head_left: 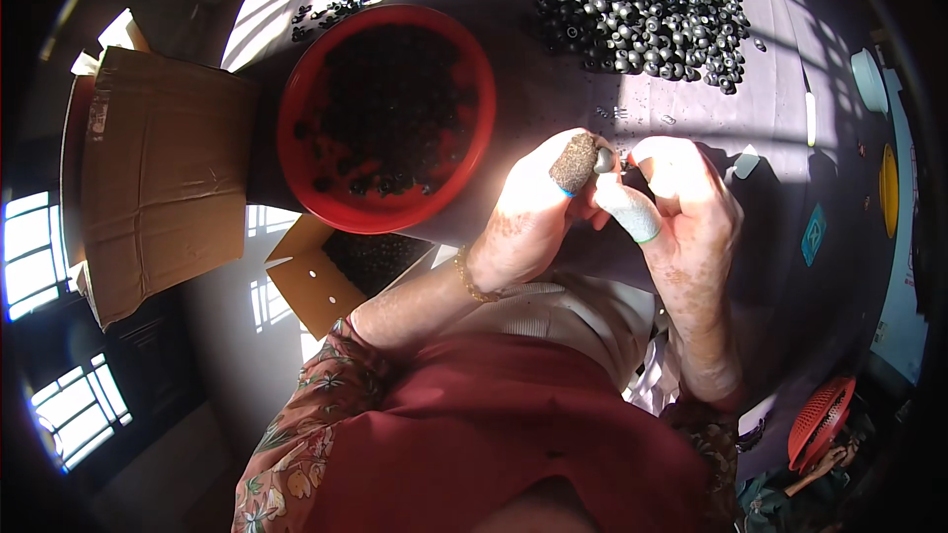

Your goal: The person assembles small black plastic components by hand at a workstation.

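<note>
While L hand [533, 199] works: thumb + finger pinch one grey bead [603, 160].
R hand [693, 188]: curled, tips close by — can't tell if gripping anything.
Red bowl [370, 221]: many dark pieces [390, 89].
Bead heap [647, 15]: big, on table [775, 109].
Piles: prob. lots left; which is done vs. waiting — unclear.

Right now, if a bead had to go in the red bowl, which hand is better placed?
Left, likely: the left hand is nearer the bowl, with a grey bead at its fingertips; the right hand sits farther off.
</note>
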{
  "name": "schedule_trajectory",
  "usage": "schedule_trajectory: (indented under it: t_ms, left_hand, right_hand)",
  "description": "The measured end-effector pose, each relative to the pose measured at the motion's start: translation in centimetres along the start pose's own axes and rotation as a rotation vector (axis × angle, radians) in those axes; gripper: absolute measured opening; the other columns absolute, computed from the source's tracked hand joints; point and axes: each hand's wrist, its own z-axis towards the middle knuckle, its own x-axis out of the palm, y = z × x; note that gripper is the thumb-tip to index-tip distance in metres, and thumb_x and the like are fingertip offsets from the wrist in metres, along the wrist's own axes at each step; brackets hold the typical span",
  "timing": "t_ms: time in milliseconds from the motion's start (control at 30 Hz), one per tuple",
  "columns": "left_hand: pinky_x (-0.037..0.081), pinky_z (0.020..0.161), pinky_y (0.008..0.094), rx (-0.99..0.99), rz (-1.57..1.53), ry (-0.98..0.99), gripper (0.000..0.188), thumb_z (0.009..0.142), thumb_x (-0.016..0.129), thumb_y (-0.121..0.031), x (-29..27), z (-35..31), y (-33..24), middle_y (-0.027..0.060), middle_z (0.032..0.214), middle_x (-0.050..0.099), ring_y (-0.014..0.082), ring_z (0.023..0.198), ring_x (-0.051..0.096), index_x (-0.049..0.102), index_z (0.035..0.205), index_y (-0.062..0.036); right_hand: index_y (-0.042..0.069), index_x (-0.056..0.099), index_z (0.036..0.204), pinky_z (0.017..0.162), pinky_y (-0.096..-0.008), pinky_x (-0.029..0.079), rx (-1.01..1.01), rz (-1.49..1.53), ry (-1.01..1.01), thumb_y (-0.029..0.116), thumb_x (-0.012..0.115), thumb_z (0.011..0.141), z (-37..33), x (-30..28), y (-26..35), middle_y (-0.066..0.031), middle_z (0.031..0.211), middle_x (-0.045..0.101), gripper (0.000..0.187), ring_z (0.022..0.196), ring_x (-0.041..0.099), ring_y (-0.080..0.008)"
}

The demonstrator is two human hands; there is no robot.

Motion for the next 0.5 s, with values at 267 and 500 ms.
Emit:
schedule_trajectory:
  t_ms: [267, 500]
  left_hand:
    - [0.039, 0.054, 0.0231, -0.122, -0.113, -0.001, 0.020, 0.089, 0.052, -0.019, -0.1, -0.4, -0.1, 0.0044, 0.077, 0.053, 0.0098, 0.062, 0.047, 0.053, 0.098, -0.0008]
    - [0.039, 0.055, 0.0228, -0.122, -0.047, -0.028, 0.021, 0.087, 0.053, -0.016, -0.5, -0.5, -0.2, 0.0052, 0.079, 0.054, 0.0104, 0.061, 0.048, 0.053, 0.101, -0.0002]
  right_hand:
    - [0.002, 0.058, 0.068, 0.054, -0.0338, 0.044, -0.109, -0.231, 0.045, 0.040, 0.071, 0.071, 1.2, 0.1, 2.2, -0.0076, 0.067, 0.055, 0.040, 0.059, 0.056, -0.0242]
    - [0.002, 0.058, 0.066, 0.055, -0.0340, 0.044, -0.016, -0.292, 0.101, 0.039, 0.071, 0.071, 1.4, 0.1, 2.9, -0.0075, 0.064, 0.054, 0.040, 0.060, 0.056, -0.0249]
